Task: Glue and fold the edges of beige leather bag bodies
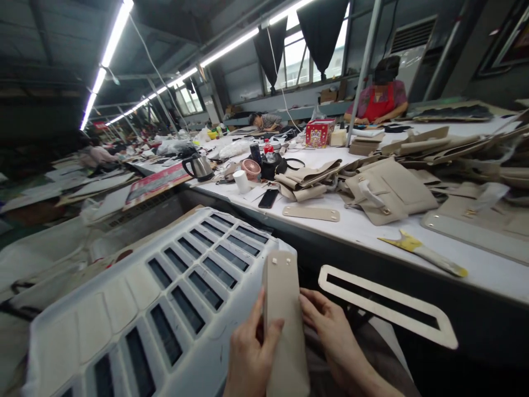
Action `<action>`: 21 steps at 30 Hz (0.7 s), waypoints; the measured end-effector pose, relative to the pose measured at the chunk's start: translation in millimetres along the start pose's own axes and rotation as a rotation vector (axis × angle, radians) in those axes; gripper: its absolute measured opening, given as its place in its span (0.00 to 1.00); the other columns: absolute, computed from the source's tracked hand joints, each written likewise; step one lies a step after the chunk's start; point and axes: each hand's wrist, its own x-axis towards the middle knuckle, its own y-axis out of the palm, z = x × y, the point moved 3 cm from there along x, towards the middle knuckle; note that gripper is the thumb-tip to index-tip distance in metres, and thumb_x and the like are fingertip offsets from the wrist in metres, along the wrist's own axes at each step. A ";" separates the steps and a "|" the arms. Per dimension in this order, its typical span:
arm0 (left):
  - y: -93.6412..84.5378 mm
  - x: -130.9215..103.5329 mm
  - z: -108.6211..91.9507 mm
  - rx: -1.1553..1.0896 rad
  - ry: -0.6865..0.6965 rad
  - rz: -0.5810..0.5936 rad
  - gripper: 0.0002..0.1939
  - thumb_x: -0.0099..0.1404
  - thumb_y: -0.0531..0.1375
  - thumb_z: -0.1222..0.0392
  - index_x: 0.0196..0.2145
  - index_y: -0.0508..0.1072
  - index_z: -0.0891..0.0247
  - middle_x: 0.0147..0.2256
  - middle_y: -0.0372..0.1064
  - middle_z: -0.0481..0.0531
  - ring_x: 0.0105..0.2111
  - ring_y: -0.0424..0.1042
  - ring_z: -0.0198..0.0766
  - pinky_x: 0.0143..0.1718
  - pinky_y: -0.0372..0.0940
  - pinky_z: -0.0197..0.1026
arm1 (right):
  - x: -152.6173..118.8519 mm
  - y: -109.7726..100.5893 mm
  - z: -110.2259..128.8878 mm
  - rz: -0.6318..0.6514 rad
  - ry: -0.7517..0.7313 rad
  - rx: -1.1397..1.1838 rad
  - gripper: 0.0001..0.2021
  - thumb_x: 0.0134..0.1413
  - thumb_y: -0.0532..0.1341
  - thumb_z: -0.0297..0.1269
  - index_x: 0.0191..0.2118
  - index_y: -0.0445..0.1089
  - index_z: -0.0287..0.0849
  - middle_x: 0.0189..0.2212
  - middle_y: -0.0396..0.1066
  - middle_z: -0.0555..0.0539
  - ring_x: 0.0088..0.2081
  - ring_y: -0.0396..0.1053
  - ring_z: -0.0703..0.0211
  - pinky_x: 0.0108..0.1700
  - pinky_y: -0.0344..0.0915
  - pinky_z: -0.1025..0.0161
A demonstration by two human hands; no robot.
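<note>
Both hands hold a long beige leather strip (284, 309) with rounded ends and two small holes near its far end. My left hand (250, 358) grips its left edge, thumb across the face. On the strip's right edge rest the fingers of my right hand (330, 331). The strip stands roughly upright below the table edge, beside a white slotted plastic crate (157, 309). A flat beige frame-shaped cutout (384, 306) lies just right of my hands.
The long white worktable (372, 231) carries beige bag panels (388, 190), another strip (311, 213), a yellow-tipped scraper (421, 252), a black phone (268, 198), a white cup (241, 181), a pink fan (251, 169) and a kettle (199, 166). A person in red (378, 99) works at the far side.
</note>
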 end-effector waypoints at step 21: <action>31.9 25.2 8.3 -0.262 -0.177 -0.276 0.17 0.62 0.63 0.46 0.42 0.78 0.59 0.38 0.71 0.50 0.40 0.69 0.42 0.40 0.65 0.38 | 11.9 19.7 6.5 -0.150 -0.309 -0.496 0.12 0.63 0.56 0.48 0.36 0.65 0.44 0.34 0.72 0.48 0.34 0.69 0.55 0.38 0.63 0.62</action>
